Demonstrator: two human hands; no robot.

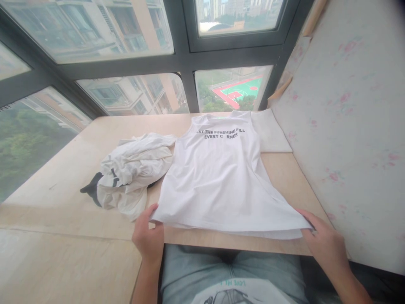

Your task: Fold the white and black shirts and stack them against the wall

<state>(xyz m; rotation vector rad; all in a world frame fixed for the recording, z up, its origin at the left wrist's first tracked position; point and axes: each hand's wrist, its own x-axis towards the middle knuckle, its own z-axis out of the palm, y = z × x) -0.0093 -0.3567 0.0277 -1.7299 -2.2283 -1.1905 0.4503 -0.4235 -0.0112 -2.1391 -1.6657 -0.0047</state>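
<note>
A white sleeveless shirt (pixel 215 181) with dark lettering across its chest is spread on the wooden table (pixel 63 185), its neckline toward the window and its hem toward me. My left hand (pixel 148 234) pinches the hem's left corner. The right corner of the hem is held between the thumb and fingers of my right hand (pixel 324 236). Between both hands the hem is stretched wide, with a lower layer showing beneath its right part.
A crumpled pile of off-white clothes (pixel 136 164) with black parts lies left of the shirt. A folded white cloth (pixel 274 131) sits at the back right, partly under the shirt. Windows (pixel 126 93) border the far side, a flowered wall (pixel 344 126) the right.
</note>
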